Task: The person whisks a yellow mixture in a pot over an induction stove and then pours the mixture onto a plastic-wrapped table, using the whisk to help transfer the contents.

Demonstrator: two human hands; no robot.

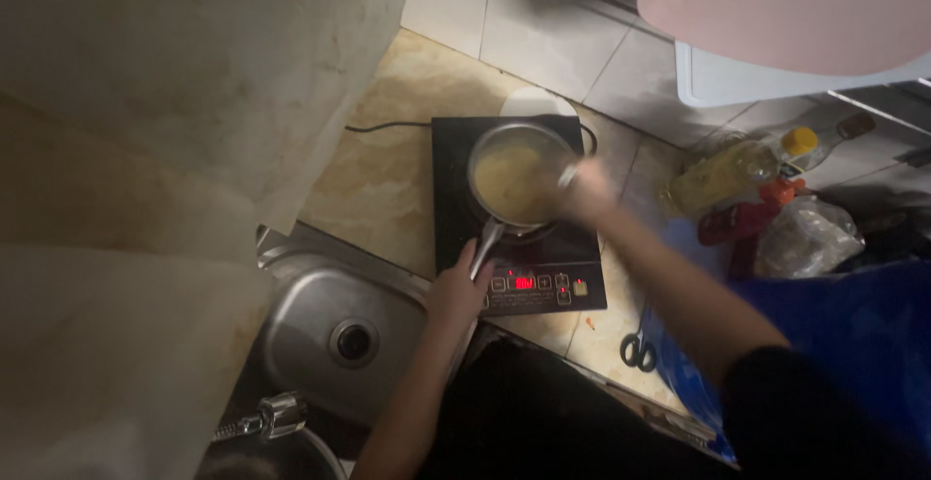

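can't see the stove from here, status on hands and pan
Left hand gripping pan handle. Right hand at pan rim, holding utensil, blurred. Pan on cooktop, yellow food inside. Nothing in the way.

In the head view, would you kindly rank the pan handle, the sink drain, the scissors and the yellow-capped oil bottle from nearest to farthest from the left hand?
Measured from the left hand:
1. Pan handle: inside its grip, at the cooktop's front.
2. Sink drain: lower left, in the steel sink.
3. Scissors: to the right, on the counter's front edge.
4. Yellow-capped oil bottle: far right, near the tiled wall.
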